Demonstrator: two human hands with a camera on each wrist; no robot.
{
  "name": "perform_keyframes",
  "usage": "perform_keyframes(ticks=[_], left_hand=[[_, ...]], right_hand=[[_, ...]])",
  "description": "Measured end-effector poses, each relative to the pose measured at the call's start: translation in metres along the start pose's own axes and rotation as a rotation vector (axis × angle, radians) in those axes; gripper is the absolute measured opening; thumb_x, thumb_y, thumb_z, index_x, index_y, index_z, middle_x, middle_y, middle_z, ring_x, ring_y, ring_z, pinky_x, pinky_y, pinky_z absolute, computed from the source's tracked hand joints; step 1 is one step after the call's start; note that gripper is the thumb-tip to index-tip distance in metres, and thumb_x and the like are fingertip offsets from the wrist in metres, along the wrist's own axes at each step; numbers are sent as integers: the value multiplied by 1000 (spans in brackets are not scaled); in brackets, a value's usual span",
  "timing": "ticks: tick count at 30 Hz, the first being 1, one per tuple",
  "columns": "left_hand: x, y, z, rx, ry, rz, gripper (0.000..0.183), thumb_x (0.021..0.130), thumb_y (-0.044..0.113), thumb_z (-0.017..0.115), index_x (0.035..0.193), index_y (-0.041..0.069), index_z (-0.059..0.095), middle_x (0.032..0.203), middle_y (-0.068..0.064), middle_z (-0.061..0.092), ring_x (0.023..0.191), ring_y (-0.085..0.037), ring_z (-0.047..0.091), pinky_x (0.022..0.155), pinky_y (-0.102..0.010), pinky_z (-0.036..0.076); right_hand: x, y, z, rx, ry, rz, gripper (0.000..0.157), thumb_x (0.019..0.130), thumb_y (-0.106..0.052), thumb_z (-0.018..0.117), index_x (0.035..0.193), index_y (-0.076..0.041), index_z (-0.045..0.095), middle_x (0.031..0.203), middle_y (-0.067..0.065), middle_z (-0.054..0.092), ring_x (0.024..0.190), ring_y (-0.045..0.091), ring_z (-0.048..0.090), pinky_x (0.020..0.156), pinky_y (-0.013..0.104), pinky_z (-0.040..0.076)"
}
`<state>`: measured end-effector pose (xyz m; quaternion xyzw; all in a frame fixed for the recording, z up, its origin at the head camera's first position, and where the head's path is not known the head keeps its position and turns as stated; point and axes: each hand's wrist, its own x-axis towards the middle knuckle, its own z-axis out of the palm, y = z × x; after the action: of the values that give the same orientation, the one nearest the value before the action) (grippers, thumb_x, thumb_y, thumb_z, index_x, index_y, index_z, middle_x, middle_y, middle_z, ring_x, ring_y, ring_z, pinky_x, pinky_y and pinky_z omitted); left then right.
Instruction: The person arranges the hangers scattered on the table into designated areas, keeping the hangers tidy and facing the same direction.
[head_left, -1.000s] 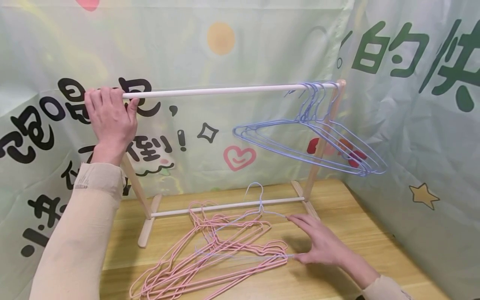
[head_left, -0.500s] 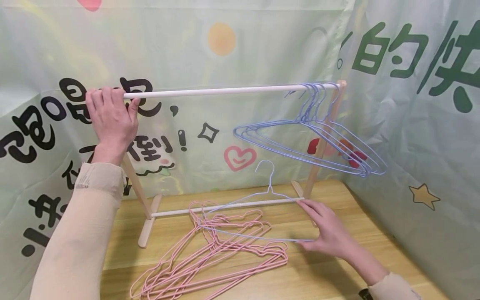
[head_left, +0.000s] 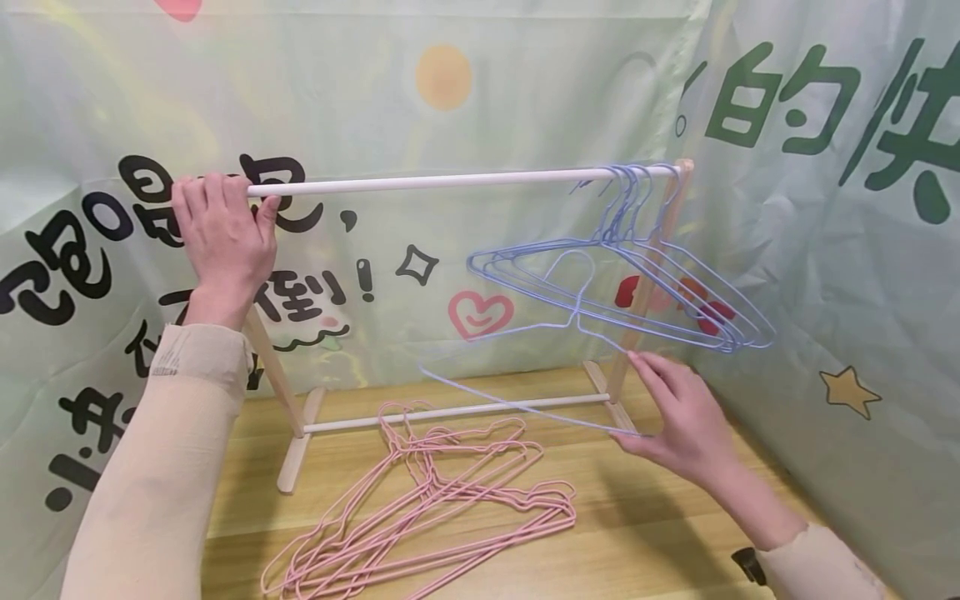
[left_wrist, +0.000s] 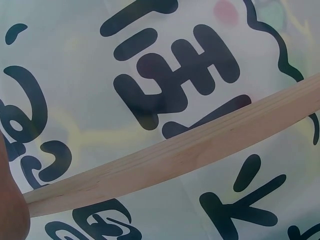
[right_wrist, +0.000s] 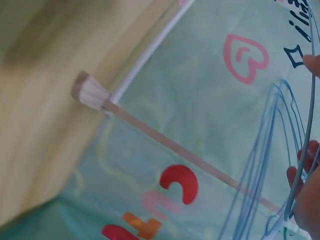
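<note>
At the upper left in the head view, my left hand point(head_left: 225, 237) grips the top corner of a small clothes rack point(head_left: 412, 182), fingers over the end of its white rail. In the left wrist view, the rack's wooden post point(left_wrist: 175, 157) runs out from beside that hand. My right hand point(head_left: 686, 421) pinches one end of a pale blue wire hanger point(head_left: 536, 326), thumb at the lower wire. The hanger is raised in front of the rack, hook upward, overlapping several blue hangers point(head_left: 611, 237) that hang at the rail's right end.
Several pink hangers point(head_left: 442, 486) lie in a tangled pile on the wooden table point(head_left: 600, 558), in front of the rack's lower bar point(head_left: 480, 410). A printed cloth backdrop point(head_left: 360, 100) stands close behind the rack and along the right side.
My right hand has lifted the blue hanger off the pink pile, up and to the right toward the hung hangers. The left hand keeps its place on the rack.
</note>
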<state>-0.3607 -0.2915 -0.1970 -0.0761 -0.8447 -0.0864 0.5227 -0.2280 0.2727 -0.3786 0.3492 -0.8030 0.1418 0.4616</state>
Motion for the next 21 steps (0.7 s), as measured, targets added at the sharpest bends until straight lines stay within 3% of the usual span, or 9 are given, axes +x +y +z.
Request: perform_keyframes(ticks=[2, 5, 21], left_hand=[[0, 0, 0, 0, 1, 0, 57, 110, 53, 34, 114, -4, 42, 108, -26, 38, 110, -48, 31, 120, -56, 14], [0, 0, 0, -1, 2, 0, 58, 110, 53, 33, 114, -4, 42, 108, -26, 38, 110, -48, 31, 119, -57, 15], [0, -1, 0, -3, 3, 3, 60, 110, 55, 30, 114, -4, 41, 108, -26, 38, 110, -48, 31, 120, -57, 14]], right_hand=[[6, 3, -5, -24, 37, -11, 94, 91, -71, 58, 141, 9, 56, 130, 29, 60, 108, 47, 59, 84, 55, 44], [15, 8, -12, -46, 56, -18, 93, 92, -70, 58, 141, 9, 56, 131, 29, 60, 109, 48, 58, 82, 59, 44], [67, 25, -42, -184, 98, -29, 92, 91, -68, 57, 141, 9, 55, 131, 30, 58, 99, 54, 56, 77, 63, 45]])
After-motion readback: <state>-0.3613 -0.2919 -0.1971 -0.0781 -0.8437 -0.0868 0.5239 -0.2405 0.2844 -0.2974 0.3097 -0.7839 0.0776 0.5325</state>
